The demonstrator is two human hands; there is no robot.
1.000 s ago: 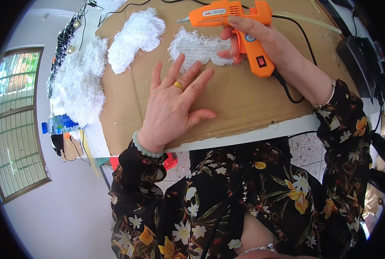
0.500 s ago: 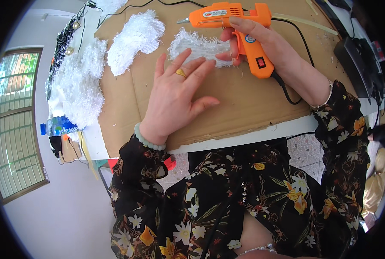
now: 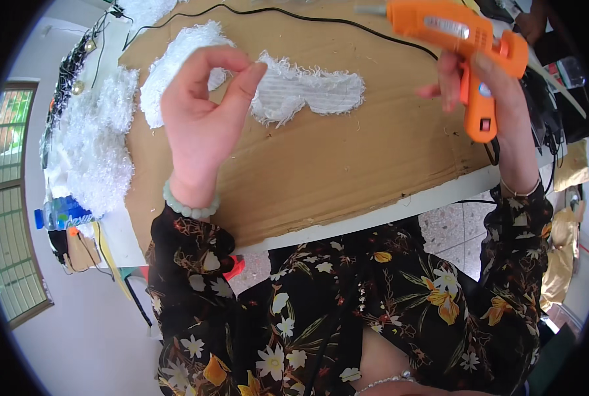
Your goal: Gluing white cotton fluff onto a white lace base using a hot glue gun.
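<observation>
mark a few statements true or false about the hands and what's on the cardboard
1. The right hand holds an orange plastic glue gun. True.
2. The glue gun points toward the picture's right edge. False: it points left.
3. A pale green beaded bracelet circles the wrist of the left hand. True.
4. The left hand also grips the glue gun. False: it is well apart from it.
5. A white fringed fabric piece lies on the brown cardboard sheet. True.
</observation>
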